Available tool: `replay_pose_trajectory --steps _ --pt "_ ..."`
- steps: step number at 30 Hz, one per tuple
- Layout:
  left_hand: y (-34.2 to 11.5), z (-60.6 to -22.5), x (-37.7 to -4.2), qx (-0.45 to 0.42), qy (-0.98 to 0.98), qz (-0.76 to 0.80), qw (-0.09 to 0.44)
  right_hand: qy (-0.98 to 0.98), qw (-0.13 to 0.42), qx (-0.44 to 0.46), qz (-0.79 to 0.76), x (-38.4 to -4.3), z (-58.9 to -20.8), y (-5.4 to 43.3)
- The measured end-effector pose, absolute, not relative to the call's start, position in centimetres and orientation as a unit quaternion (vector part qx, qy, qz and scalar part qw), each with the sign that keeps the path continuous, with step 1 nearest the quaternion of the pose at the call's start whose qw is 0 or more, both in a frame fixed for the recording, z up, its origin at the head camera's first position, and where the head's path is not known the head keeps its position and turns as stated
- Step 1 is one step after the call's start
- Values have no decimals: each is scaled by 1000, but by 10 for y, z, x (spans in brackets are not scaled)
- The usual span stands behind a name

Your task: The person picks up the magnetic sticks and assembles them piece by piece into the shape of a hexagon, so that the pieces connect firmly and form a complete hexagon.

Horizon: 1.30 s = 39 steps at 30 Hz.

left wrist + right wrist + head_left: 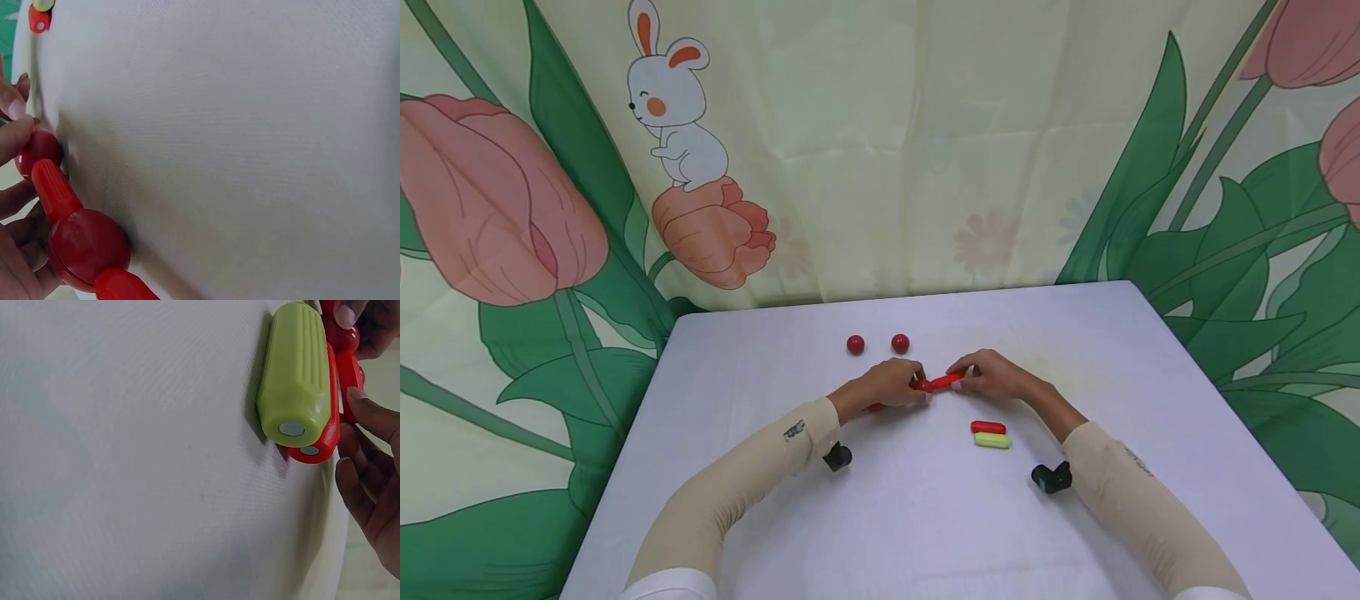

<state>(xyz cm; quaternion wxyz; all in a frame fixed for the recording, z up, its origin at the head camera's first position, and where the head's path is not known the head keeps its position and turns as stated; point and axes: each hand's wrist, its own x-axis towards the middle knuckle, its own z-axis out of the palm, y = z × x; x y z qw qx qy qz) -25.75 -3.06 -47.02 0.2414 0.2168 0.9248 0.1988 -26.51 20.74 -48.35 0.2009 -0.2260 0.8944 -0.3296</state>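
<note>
In the head view my left hand (887, 383) grips a red ball (921, 385) just above the white table. My right hand (996, 375) pinches a red stick (945, 381) between thumb and fingers, its left end against that ball. From the left wrist, a chain shows: the held ball (40, 150), a red stick (55, 190), a second red ball (89, 247) and part of another red stick (125, 286). My left palm mostly hides this chain in the head view.
Two loose red balls, one left (855, 344) and one right (900, 342), lie behind my hands. Nearer me, a red stick (988, 427) and a light green stick (992, 441) lie side by side, with silvery discs on their ends. A printed curtain (865, 167) hangs behind the table.
</note>
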Motion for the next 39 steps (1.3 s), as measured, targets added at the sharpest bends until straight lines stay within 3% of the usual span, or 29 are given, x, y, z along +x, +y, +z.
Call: replay_pose_trajectory --steps 11,19,29,39 --pt "-35 -469 -258 205 926 199 247 887 215 -231 -336 -269 -482 205" --pt "-37 -469 -258 213 925 200 243 884 223 -222 -347 -294 -467 201" --pt "-41 -470 -257 212 924 205 243 889 170 -252 -341 -335 -460 164" --pt "-43 -473 -258 214 914 225 262 899 196 -256 -294 -349 -462 128"
